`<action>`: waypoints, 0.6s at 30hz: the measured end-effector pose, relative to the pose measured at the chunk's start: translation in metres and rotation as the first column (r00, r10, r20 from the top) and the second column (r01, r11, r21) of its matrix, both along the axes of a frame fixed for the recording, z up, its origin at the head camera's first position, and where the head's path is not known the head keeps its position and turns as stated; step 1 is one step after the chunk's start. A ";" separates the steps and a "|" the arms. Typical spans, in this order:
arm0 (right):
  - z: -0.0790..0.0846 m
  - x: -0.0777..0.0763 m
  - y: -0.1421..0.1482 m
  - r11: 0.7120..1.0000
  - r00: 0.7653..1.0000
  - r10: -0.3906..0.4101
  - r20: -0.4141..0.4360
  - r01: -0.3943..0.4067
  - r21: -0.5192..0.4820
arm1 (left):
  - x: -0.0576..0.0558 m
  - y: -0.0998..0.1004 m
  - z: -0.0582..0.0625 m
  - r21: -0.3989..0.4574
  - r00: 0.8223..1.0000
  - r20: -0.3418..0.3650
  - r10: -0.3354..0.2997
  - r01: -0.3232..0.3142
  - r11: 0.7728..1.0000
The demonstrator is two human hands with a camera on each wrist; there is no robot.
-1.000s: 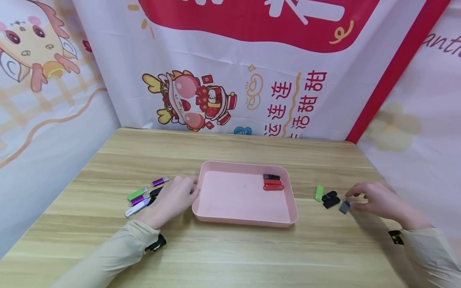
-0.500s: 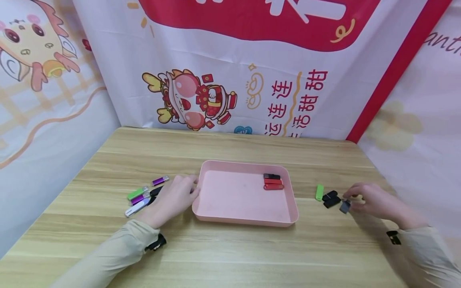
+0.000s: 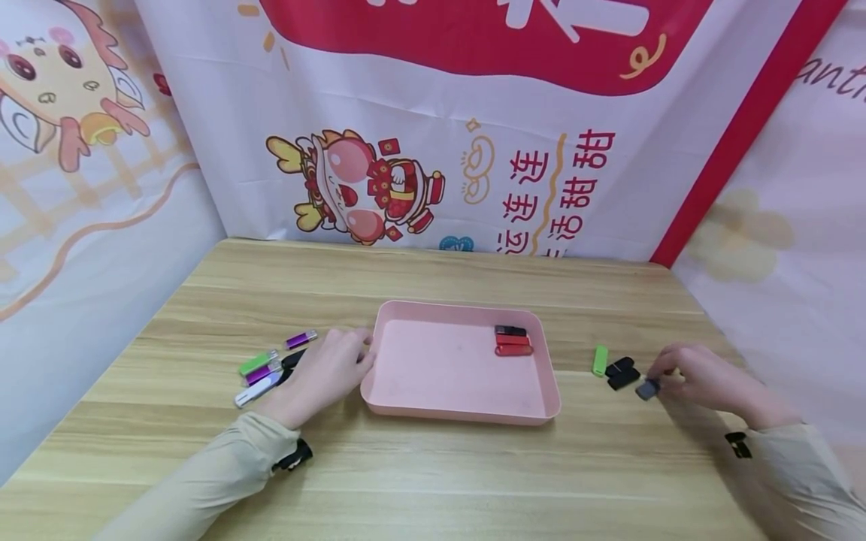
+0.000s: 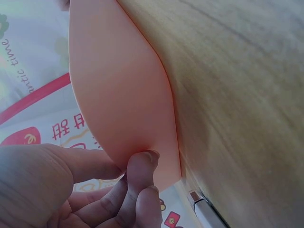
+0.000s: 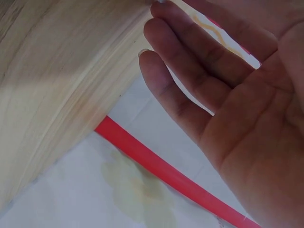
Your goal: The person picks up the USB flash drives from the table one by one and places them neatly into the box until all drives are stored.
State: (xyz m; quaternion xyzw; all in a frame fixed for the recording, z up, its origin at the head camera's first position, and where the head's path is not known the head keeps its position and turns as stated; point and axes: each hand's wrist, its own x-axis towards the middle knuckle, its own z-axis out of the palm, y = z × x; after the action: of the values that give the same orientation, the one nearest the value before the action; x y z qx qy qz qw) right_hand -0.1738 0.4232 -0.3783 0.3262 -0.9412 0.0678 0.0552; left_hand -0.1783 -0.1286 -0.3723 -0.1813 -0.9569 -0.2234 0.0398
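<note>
My left hand (image 3: 328,376) is at the left side of a pink tray (image 3: 446,409). In the left wrist view, its thumb and curled fingers pinch the tray wall (image 4: 123,85) near the rim. At the far right of the table, my right hand (image 3: 710,383) pinches a small grey USB stick (image 3: 647,388) by its end, just over the wood. The right wrist view shows this hand (image 5: 228,104) from the palm side; its fingertips reach the upper edge and the stick is out of sight there. Beside the grey one lie black USB sticks (image 3: 623,378) and a green USB stick (image 3: 600,361).
Inside the tray, at its right end, a black USB stick (image 3: 510,330) and red USB sticks (image 3: 514,350) lie in a row. Left of the tray are purple (image 3: 298,340), green (image 3: 255,364), white (image 3: 257,391) and black sticks, partly behind my left hand. Printed cloths (image 3: 433,98) surround the table.
My right fingers have closed in on the grey USB stick, which has turned and tilted a little. The left hand and tray have stayed in place.
</note>
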 end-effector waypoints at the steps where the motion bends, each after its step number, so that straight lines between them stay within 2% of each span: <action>1: 0.000 0.000 0.000 1.000 1.000 0.008 -0.004 -0.008 0.001 | 0.000 0.000 0.000 0.000 1.000 0.002 0.001 -0.001 1.000; 6: 0.002 -0.001 0.001 1.000 0.999 0.030 0.020 -0.030 0.001 | 0.000 0.000 0.000 -0.006 1.000 -0.006 0.000 0.000 1.000; 13: 0.004 0.001 -0.002 0.999 0.990 -0.033 0.135 0.033 0.006 | 0.000 0.000 0.000 -0.005 1.000 -0.010 -0.005 0.005 1.000; 18: 0.005 0.003 -0.003 0.999 0.988 -0.047 0.145 0.047 0.005 | 0.001 0.000 0.000 -0.009 1.000 -0.009 -0.003 0.003 1.000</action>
State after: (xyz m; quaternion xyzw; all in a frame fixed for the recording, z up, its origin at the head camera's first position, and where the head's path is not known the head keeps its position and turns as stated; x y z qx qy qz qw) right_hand -0.1713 0.4207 -0.3734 0.2982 -0.9502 0.0892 -0.0123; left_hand -0.1778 -0.1285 -0.3721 -0.1839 -0.9574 -0.2186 0.0427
